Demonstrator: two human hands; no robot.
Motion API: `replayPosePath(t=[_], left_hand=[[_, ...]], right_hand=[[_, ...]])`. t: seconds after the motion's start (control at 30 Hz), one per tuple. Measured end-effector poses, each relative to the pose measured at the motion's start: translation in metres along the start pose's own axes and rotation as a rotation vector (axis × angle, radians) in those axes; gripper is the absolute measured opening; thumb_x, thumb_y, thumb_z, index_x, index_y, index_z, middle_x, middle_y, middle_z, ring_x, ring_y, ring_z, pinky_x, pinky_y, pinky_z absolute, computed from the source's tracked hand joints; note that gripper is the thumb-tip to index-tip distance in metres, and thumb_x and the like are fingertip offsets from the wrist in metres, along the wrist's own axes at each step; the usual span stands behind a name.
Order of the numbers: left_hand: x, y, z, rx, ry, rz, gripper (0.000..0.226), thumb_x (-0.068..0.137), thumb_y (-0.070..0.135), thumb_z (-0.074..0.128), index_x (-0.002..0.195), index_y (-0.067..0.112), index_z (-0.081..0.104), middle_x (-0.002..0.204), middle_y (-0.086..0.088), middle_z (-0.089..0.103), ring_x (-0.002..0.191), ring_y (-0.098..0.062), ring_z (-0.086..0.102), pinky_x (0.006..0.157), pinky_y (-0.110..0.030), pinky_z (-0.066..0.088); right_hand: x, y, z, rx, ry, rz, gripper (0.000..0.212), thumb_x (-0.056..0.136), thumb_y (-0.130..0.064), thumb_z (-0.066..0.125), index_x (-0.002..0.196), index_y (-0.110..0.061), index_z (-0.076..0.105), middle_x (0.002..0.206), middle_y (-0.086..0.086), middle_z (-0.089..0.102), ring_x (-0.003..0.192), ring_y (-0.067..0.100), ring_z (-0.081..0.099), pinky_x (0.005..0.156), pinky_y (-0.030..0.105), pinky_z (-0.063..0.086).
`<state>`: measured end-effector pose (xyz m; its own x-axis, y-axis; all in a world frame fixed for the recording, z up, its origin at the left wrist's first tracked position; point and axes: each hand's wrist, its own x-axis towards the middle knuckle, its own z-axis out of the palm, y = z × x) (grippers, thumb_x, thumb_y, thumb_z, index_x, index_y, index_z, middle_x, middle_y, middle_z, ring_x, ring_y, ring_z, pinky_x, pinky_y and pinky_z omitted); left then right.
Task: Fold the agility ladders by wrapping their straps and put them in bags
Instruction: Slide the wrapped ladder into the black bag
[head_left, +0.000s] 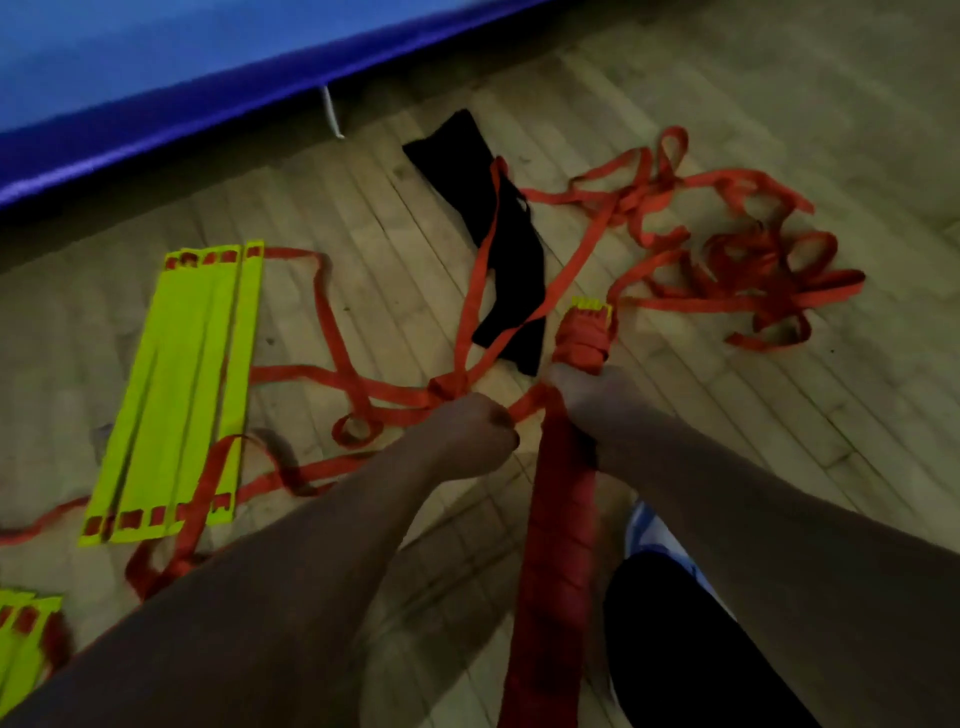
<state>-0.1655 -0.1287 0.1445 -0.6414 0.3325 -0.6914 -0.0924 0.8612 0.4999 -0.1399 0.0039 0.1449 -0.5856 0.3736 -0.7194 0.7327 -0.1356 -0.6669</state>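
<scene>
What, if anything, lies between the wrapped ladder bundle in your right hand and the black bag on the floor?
Loose red straps cross over the black bag, just left of the wrapped bundle gripped by the right hand.

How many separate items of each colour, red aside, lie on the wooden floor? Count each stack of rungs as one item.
Yellow-green rung stacks: 2
Black bag: 1
Blue mat: 1
Total: 4

Both forearms extended forward; left hand (475, 431) fisted, gripping; right hand (597, 397) curled, gripping.
</scene>
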Motion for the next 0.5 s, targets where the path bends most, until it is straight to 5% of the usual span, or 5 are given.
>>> replayPosePath(t=[0.13, 0.27, 0.33, 0.4, 0.5], left_hand=[[0.111, -0.016, 0.020, 0.349, -0.025, 0.085, 0.039, 0.097, 0.018, 0.052, 0.136, 0.012, 0.055, 0.138, -0.013, 0.054, 0.117, -0.027, 0.058, 0.093, -0.036, 0.052], [0.203, -0.030, 0.041, 0.731, -0.129, 0.182, 0.051, 0.096, 0.029, 0.056, 0.145, 0.022, 0.045, 0.165, -0.008, 0.001, 0.150, -0.030, 0.011, 0.112, -0.044, 0.036], [0.218, -0.028, 0.041, 0.771, -0.142, 0.189, 0.058, 0.096, 0.032, 0.056, 0.150, 0.027, 0.036, 0.164, 0.004, -0.013, 0.147, -0.034, 0.005, 0.103, -0.046, 0.043], [0.227, -0.026, 0.042, 0.769, -0.120, 0.202, 0.055, 0.097, 0.029, 0.055, 0.149, 0.023, 0.038, 0.165, 0.004, 0.001, 0.144, -0.034, 0.013, 0.100, -0.044, 0.044], [0.230, -0.021, 0.031, 0.605, 0.140, 0.319, 0.031, 0.096, 0.019, 0.055, 0.125, 0.018, 0.064, 0.146, -0.003, 0.047, 0.131, -0.025, 0.039, 0.102, -0.033, 0.038]], right_hand=[[0.074, 0.011, 0.019, -0.067, -0.022, -0.015, 0.020, 0.086, -0.023, 0.065, 0.089, -0.003, 0.067, 0.082, 0.019, 0.068, 0.066, 0.028, 0.066, 0.063, 0.042, 0.057], [0.139, 0.033, 0.025, -0.087, -0.003, -0.013, 0.018, 0.086, -0.027, 0.067, 0.079, -0.011, 0.061, 0.077, 0.012, 0.065, 0.072, 0.028, 0.067, 0.070, 0.050, 0.060], [0.152, 0.037, 0.023, -0.096, 0.017, -0.038, 0.020, 0.087, -0.027, 0.069, 0.077, -0.011, 0.061, 0.075, 0.010, 0.065, 0.069, 0.026, 0.066, 0.064, 0.042, 0.060], [0.165, 0.041, 0.017, -0.080, 0.007, -0.035, 0.019, 0.087, -0.026, 0.070, 0.079, -0.009, 0.063, 0.076, 0.011, 0.066, 0.069, 0.026, 0.067, 0.064, 0.041, 0.059], [0.169, 0.039, 0.008, -0.016, -0.048, -0.019, 0.018, 0.087, -0.024, 0.068, 0.091, -0.007, 0.064, 0.084, 0.014, 0.067, 0.073, 0.027, 0.067, 0.070, 0.043, 0.059]])
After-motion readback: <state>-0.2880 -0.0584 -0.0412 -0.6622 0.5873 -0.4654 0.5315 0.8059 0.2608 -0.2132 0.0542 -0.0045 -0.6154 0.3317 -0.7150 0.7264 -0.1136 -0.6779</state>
